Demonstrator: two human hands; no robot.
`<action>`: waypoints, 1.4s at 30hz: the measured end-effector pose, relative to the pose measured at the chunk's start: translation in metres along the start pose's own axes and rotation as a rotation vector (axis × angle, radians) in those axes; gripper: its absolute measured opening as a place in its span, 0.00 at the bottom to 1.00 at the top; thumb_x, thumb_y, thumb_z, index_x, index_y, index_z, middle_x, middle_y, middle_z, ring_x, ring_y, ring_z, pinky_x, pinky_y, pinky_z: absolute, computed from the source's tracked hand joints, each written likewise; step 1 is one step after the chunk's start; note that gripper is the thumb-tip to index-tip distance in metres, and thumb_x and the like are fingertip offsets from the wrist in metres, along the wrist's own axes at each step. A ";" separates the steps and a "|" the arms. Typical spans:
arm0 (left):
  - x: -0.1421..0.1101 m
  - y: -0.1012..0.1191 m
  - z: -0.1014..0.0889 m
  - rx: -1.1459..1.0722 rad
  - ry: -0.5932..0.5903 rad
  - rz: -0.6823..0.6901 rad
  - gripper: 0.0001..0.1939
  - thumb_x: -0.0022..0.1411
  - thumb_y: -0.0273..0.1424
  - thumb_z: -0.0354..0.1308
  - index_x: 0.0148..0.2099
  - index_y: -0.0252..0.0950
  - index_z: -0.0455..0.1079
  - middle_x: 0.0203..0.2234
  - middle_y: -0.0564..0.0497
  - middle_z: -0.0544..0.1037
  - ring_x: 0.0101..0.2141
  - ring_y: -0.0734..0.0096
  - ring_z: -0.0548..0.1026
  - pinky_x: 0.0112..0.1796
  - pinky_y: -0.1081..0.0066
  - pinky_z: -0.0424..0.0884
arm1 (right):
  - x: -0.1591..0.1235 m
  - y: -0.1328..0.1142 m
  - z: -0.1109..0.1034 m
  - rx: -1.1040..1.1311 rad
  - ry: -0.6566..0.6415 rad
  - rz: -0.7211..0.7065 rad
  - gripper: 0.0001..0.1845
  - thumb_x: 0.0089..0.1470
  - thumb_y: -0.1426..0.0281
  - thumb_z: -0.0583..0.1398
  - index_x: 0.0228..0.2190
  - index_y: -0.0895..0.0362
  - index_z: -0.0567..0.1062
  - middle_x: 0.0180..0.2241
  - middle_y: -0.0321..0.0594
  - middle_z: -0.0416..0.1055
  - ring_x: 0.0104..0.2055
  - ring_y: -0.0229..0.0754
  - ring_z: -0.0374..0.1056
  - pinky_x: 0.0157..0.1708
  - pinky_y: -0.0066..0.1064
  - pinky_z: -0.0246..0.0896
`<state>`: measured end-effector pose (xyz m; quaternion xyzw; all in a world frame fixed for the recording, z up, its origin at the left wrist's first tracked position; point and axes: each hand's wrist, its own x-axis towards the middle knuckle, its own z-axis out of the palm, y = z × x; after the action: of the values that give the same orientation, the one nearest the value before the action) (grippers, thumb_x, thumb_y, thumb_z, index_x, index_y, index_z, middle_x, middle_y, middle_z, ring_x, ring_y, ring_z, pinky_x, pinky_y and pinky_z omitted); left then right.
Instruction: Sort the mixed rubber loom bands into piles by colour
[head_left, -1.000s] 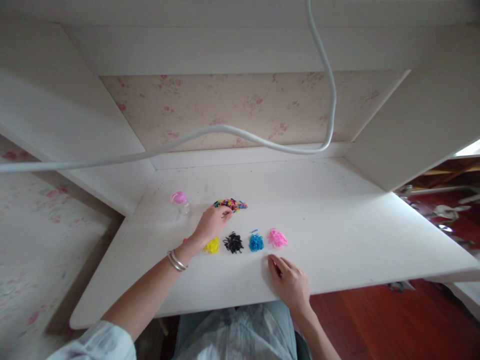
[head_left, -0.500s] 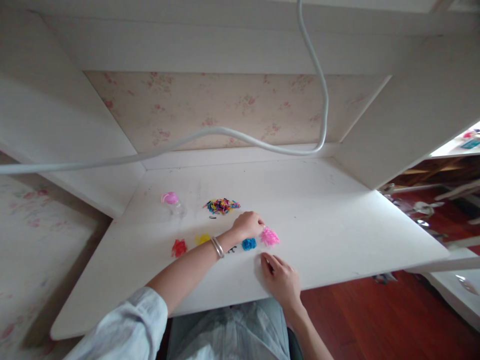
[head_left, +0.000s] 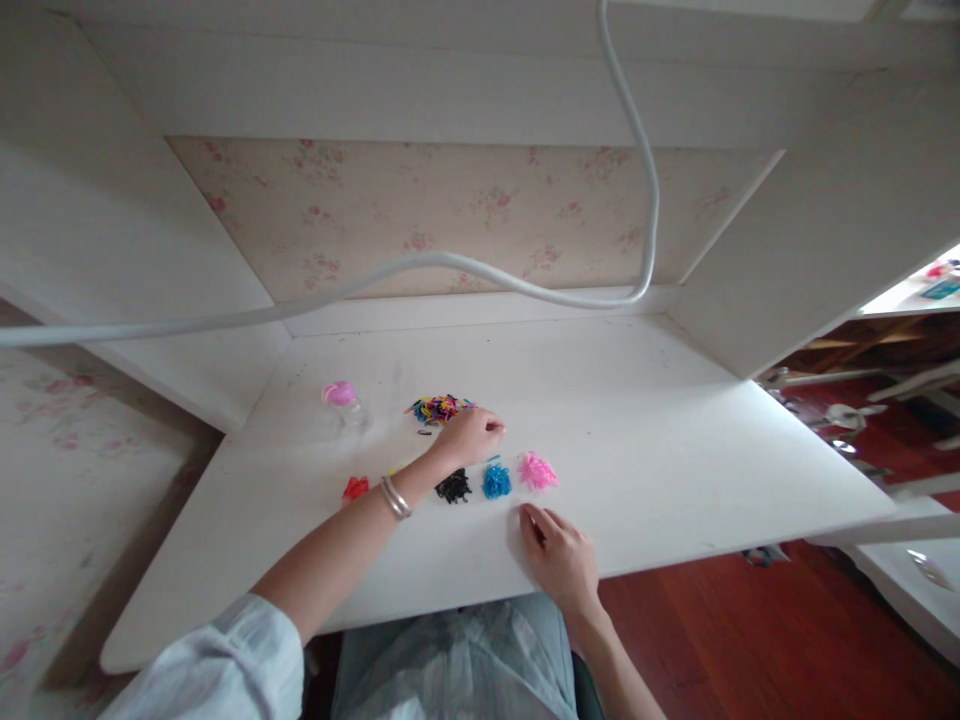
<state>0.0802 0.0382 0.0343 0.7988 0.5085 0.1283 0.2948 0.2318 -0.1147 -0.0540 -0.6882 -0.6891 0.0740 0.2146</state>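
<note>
Red bands (head_left: 355,487), black bands (head_left: 454,487), blue bands (head_left: 496,481) and pink bands (head_left: 538,471) sit sorted on the counter (head_left: 652,430); a mixed heap (head_left: 436,409) lies unsorted beside the left hand (head_left: 470,436); it and the right hand (head_left: 562,560) are curled, grip contents unclear.

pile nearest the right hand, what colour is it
Pink: the pile just beyond the right hand, seen best in the head view.
</note>
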 end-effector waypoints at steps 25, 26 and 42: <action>-0.228 -0.161 0.012 -0.150 0.817 -0.583 0.19 0.59 0.45 0.51 0.40 0.36 0.74 0.34 0.49 0.80 0.32 0.68 0.76 0.36 0.71 0.71 | 0.111 -0.106 0.003 -0.001 -0.236 -0.150 0.19 0.60 0.61 0.48 0.39 0.46 0.78 0.33 0.35 0.76 0.33 0.38 0.71 0.32 0.25 0.59; -0.228 -0.160 0.013 -0.135 0.817 -0.572 0.19 0.59 0.45 0.51 0.40 0.36 0.74 0.33 0.50 0.79 0.31 0.68 0.75 0.35 0.71 0.71 | 0.120 -0.112 0.007 -0.079 -0.294 -0.148 0.19 0.60 0.60 0.47 0.40 0.45 0.77 0.34 0.35 0.76 0.35 0.39 0.71 0.33 0.26 0.59; -0.231 -0.166 0.016 -0.006 0.758 -0.478 0.17 0.61 0.43 0.49 0.39 0.38 0.73 0.34 0.50 0.79 0.31 0.69 0.76 0.34 0.72 0.70 | 0.155 -0.132 0.038 -0.206 -0.392 -0.162 0.20 0.60 0.61 0.47 0.38 0.50 0.77 0.36 0.44 0.75 0.36 0.44 0.70 0.33 0.31 0.58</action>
<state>-0.1377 -0.1211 -0.0563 0.5544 0.7505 0.3420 0.1113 0.1016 0.0393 -0.0060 -0.6214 -0.7745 0.1180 0.0107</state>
